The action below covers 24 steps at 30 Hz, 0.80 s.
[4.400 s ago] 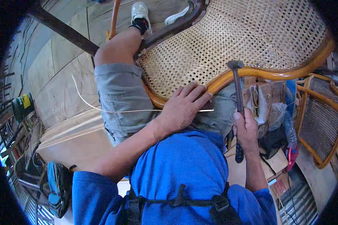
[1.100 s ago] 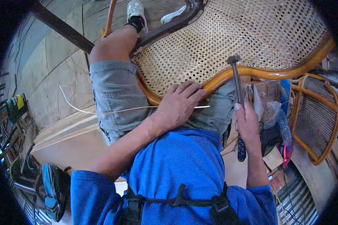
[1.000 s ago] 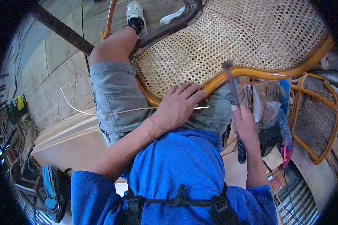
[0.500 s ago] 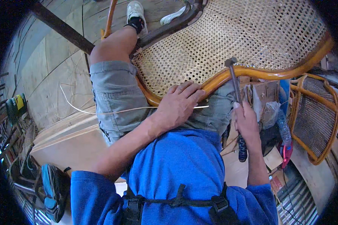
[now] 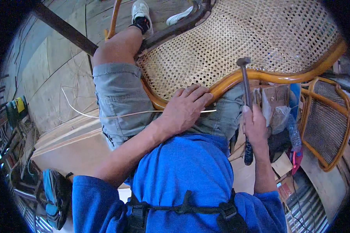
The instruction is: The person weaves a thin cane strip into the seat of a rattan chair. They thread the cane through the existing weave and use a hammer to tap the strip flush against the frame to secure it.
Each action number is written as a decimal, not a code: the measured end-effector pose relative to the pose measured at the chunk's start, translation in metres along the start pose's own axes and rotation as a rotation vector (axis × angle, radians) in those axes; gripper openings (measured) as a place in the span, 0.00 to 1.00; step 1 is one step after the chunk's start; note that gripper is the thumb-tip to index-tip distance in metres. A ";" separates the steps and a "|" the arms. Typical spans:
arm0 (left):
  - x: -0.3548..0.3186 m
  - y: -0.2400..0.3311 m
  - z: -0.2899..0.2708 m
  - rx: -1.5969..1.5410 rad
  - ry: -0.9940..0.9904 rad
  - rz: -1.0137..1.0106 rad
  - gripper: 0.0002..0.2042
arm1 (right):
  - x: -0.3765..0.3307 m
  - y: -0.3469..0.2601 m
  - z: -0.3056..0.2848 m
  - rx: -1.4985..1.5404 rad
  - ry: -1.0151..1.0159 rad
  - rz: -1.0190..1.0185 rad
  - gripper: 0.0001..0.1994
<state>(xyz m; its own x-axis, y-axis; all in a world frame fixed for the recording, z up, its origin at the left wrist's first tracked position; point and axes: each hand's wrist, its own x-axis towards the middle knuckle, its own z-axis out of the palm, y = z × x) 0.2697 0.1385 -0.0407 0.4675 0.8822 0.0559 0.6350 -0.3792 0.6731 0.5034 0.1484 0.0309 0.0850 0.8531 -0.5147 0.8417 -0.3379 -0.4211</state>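
Across my lap lies a curved, varnished wooden frame (image 5: 276, 77) filled with woven cane (image 5: 221, 42). My left hand (image 5: 184, 106) rests over the frame's near edge, its fingers bent over the rim. A thin pale cane strip (image 5: 134, 113) runs under that hand, its tip showing to the right and its long tail curving left over my thigh. My right hand (image 5: 255, 126) is wrapped round the handle of a hammer (image 5: 246, 87). The hammer's dark head stands over the woven cane just beyond the frame's near rail; contact cannot be made out.
A second cane-panelled wooden piece (image 5: 324, 124) stands at the right, near a plastic bottle (image 5: 293, 134) and a clear plastic bag (image 5: 280, 118). Stacked wood sheets (image 5: 70, 147) lie left of my leg. A teal and black bag (image 5: 54, 198) sits at the lower left.
The hammer has shifted slightly right and up, its head now a little farther from the frame's rail. My left hand and the cane strip have stayed almost still.
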 end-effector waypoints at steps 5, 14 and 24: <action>-0.003 0.000 -0.002 0.037 -0.045 0.035 0.22 | -0.003 -0.017 -0.008 0.065 -0.137 0.168 0.13; -0.010 0.000 -0.004 0.039 -0.085 0.037 0.22 | -0.034 -0.031 -0.007 0.051 -0.165 -0.034 0.15; -0.009 0.000 -0.005 0.043 -0.094 0.024 0.22 | -0.032 -0.024 0.001 0.054 -0.205 0.026 0.15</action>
<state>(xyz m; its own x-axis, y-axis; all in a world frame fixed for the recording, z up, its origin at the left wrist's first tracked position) 0.2622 0.1319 -0.0373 0.5374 0.8433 0.0013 0.6473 -0.4135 0.6403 0.4803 0.1284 0.0567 -0.0089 0.7470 -0.6648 0.8106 -0.3839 -0.4422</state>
